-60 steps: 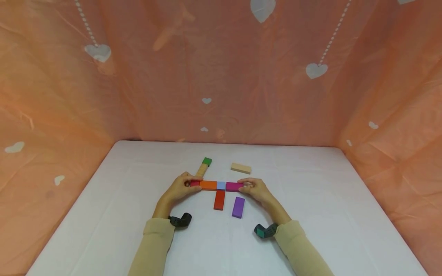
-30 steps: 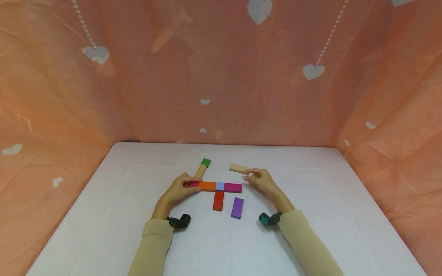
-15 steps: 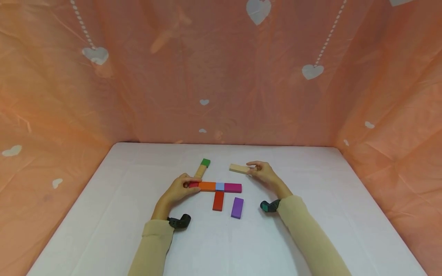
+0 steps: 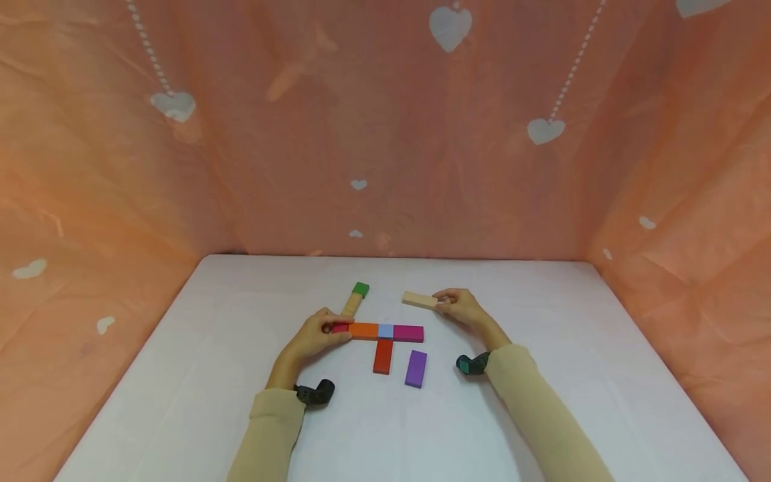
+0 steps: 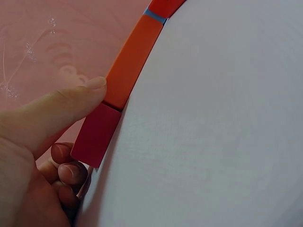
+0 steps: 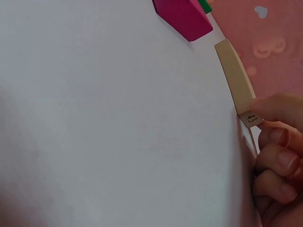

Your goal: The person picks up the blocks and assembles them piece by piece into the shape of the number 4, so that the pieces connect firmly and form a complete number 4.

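In the head view my left hand (image 4: 314, 336) pinches the crimson wooden block (image 4: 340, 328) between thumb and fingers. The left wrist view has that thumb along the seam where the crimson block (image 5: 96, 135) meets the orange block (image 5: 135, 61). A light-blue block (image 4: 385, 331) and a magenta block (image 4: 408, 333) continue this row to the right. A red block (image 4: 382, 357) extends toward me from below the blue one. My right hand (image 4: 466, 311) pinches the right end of a plain wooden block (image 4: 419, 300); in the right wrist view its end face reads 43.
Beyond the crimson block a second plain block (image 4: 352, 305) slants away, with a green block (image 4: 361, 288) at its far end. A purple block (image 4: 415, 369) lies apart at the front. White cloth covers the table (image 4: 572, 375); an orange curtain (image 4: 385, 134) hangs behind.
My right hand has left the magenta block, moved back to the plain wooden block and taken hold of its right end. My left hand keeps its grip on the crimson block.
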Motion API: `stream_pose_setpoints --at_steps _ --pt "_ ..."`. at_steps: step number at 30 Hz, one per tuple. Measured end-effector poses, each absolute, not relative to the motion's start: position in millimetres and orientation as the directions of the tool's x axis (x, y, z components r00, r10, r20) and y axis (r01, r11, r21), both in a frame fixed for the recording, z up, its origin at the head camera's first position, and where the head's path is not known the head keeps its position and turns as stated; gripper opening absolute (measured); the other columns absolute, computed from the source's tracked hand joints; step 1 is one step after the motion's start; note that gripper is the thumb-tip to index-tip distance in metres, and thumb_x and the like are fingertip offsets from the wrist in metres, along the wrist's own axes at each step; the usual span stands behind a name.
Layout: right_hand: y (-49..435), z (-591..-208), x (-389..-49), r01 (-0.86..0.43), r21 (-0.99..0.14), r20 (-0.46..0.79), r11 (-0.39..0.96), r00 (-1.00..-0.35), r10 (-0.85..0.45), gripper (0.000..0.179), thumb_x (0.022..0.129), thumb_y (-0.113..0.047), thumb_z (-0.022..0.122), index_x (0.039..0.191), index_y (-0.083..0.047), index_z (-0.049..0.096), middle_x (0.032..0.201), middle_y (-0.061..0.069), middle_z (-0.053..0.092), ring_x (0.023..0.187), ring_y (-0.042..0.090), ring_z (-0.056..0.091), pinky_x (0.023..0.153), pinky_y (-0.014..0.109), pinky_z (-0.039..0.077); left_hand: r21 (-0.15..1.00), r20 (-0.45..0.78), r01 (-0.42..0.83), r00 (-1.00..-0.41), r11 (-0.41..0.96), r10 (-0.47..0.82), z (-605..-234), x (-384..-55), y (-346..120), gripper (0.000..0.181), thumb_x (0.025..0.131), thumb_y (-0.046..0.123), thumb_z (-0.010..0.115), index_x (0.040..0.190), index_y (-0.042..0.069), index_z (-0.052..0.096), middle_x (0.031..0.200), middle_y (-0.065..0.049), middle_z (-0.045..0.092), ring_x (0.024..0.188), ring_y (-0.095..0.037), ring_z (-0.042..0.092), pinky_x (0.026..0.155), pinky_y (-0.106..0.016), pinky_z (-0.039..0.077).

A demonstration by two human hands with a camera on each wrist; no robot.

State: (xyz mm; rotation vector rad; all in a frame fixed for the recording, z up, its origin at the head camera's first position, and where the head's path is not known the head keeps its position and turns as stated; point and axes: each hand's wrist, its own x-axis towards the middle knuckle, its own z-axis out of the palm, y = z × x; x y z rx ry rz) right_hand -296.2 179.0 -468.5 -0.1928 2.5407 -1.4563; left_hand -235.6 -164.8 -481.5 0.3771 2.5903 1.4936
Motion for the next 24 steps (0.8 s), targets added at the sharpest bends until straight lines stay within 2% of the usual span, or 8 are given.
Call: stream_pose_setpoints --at_steps 4,8,14,21,24 --pt "177.4 -467.5 -295.6 -0.002 -0.860 -0.115 0.511 -0.974 -0.197 0.037 0.082 -0.007 0.069 0.115 0.009 0.063 0.070 -0.008 0.054 0.069 0.007 0.044 0.062 0.018 0.039 0.861 0.022 0.154 -0.964 0.484 0.266 -482.6 -236.2 -164.5 0.033 0.082 0.016 0.075 0.113 0.004 0.071 0.083 -0.005 0.044 0.078 -0.014 0.037 0.066 -0.022 0.029" --pt "173.8 -465.0 -292.4 -0.031 -0.827 -0.090 0.562 -0.978 -0.187 0.034 0.079 -0.012 0.074 0.106 0.008 0.068 0.064 -0.008 0.049 0.066 0.008 0.042 0.059 0.019 0.036 0.859 0.026 0.163 -0.961 0.486 0.275 -482.7 -236.8 -164.2 0.033 0.082 0.016 0.076 0.113 0.004 0.071 0.084 -0.006 0.045 0.078 -0.014 0.038 0.066 -0.022 0.030" --pt "169.7 -463.9 -290.1 -0.110 -0.782 -0.066 0.613 -0.964 -0.257 0.030 0.078 -0.019 0.077 0.097 0.004 0.071 0.064 -0.007 0.044 0.069 0.010 0.041 0.060 0.021 0.035 0.860 0.003 0.137 -0.965 0.491 0.264 -480.8 -237.3 -163.8 0.033 0.082 0.016 0.075 0.114 0.007 0.071 0.086 -0.005 0.046 0.081 -0.016 0.038 0.068 -0.022 0.030" --pt "175.5 -461.8 -297.1 -0.034 -0.845 -0.158 0.533 -0.937 -0.311 0.040 0.081 -0.018 0.077 0.113 0.002 0.067 0.070 -0.006 0.047 0.073 0.010 0.042 0.061 0.020 0.037 0.858 0.020 0.159 -0.960 0.489 0.279 -481.5 -237.2 -164.3 0.034 0.082 0.016 0.076 0.113 0.005 0.071 0.083 -0.003 0.044 0.078 -0.014 0.038 0.066 -0.021 0.030" --pt "178.6 -459.0 -301.9 -0.039 -0.873 -0.175 0.486 -0.906 -0.386 0.047 0.082 -0.014 0.075 0.124 0.002 0.061 0.068 -0.006 0.046 0.067 0.008 0.041 0.058 0.019 0.036 0.854 0.032 0.175 -0.958 0.490 0.286 -481.9 -236.8 -164.5 0.034 0.082 0.016 0.076 0.114 0.004 0.071 0.082 -0.003 0.044 0.076 -0.013 0.037 0.065 -0.021 0.030"
